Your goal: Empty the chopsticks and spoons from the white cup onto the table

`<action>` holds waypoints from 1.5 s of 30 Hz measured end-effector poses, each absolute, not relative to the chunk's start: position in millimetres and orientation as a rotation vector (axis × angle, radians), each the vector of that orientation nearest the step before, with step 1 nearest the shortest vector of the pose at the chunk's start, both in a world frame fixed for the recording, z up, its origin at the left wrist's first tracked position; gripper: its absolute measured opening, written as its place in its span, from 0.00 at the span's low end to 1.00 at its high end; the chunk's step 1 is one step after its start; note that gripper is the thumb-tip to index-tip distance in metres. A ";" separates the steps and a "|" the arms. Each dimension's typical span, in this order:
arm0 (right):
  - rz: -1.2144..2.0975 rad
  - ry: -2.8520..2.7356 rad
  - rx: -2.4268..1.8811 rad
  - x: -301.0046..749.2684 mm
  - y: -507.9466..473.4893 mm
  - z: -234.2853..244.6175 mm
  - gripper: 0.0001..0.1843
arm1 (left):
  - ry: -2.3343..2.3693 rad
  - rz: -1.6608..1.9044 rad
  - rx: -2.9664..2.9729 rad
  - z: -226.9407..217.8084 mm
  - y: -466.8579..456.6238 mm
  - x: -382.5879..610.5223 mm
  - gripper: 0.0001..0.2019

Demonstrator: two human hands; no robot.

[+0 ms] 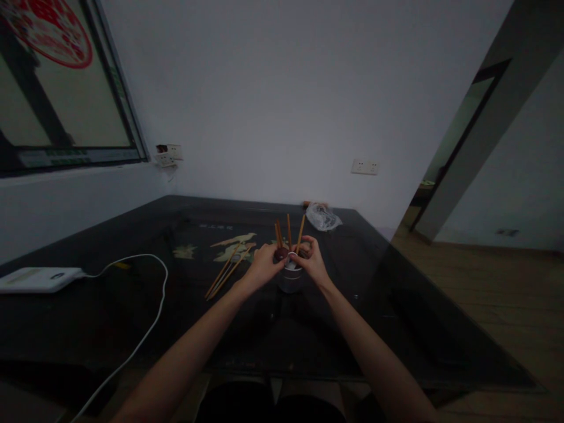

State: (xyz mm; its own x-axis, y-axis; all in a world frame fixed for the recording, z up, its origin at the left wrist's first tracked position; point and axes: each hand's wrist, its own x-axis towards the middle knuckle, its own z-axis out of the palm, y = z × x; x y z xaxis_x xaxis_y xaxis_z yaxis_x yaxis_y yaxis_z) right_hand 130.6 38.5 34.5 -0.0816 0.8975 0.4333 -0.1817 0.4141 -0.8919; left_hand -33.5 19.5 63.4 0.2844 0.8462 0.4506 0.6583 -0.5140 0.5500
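Note:
A small metal cup (289,281) stands on the dark glass table (132,305) with several wooden chopsticks (288,230) sticking up out of it. My left hand (263,264) is closed at the cup's left rim, its fingers around what looks like the dark rounded end of a utensil. My right hand (312,258) is closed at the cup's right side, pinching the lower part of one upright chopstick (300,233). A few more chopsticks (225,274) lie loose on the table just left of my left hand.
A white device (37,279) with a white cable (150,317) lies at the table's left. A crumpled clear plastic bag (323,217) sits at the far edge by the wall. A window is at the left and a doorway at the right.

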 end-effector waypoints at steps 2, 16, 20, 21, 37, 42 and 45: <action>1.042 -1.412 -0.725 132.0 38.0 38.3 0.36 | 1.448 1.014 2.323 66.2 16.7 -32.1 0.10; 0.441 -1.779 -1.049 147.6 37.9 43.5 0.10 | 1.602 0.959 2.392 68.4 9.5 -30.5 0.11; 0.420 -1.898 -1.086 152.5 35.8 49.7 0.08 | 1.517 1.049 2.320 66.2 10.8 -31.5 0.11; 0.429 -1.926 -1.094 153.5 36.0 51.4 0.08 | 1.473 1.073 2.294 65.9 11.1 -32.0 0.11; 0.304 -1.912 -1.239 152.1 38.9 55.6 0.12 | 1.214 1.263 2.091 67.2 12.6 -37.6 0.09; 0.369 -1.839 -1.226 150.1 37.2 64.3 0.16 | 1.245 1.295 2.064 81.4 15.3 -37.0 0.07; 0.429 -1.758 -1.185 149.2 36.4 73.9 0.17 | 1.229 1.346 2.039 95.9 13.9 -38.0 0.07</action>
State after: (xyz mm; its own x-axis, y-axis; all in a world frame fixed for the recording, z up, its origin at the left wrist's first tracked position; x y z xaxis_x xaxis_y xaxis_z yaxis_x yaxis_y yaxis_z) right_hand 149.2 36.4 73.9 -0.0910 0.8585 0.5046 0.5293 0.4709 -0.7058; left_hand -38.0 13.9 95.9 0.1476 0.8374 0.5263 0.4484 -0.5310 0.7190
